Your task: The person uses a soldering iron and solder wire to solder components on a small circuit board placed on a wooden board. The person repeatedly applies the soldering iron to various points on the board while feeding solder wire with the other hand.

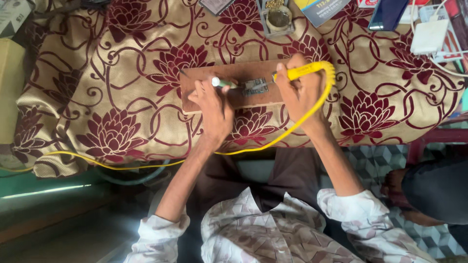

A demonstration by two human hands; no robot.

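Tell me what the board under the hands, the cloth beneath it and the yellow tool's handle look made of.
Board: looks like wood, matte brown, flat with a worn surface.
Cloth: woven fabric, slight gold sheen with maroon flowers; it drapes and folds at the edge.
Yellow tool handle: probably plastic or rubber, smooth, like its cord.

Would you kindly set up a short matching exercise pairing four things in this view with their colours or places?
Things:
1. soldering iron
2. wooden board
3. small circuit board
4. white charger

Descriptions:
A. far right on the cloth
B. yellow, in the right hand
C. brown, under both hands
D. lying on the wood, near the left hand

Pairs: 1-B, 2-C, 3-D, 4-A
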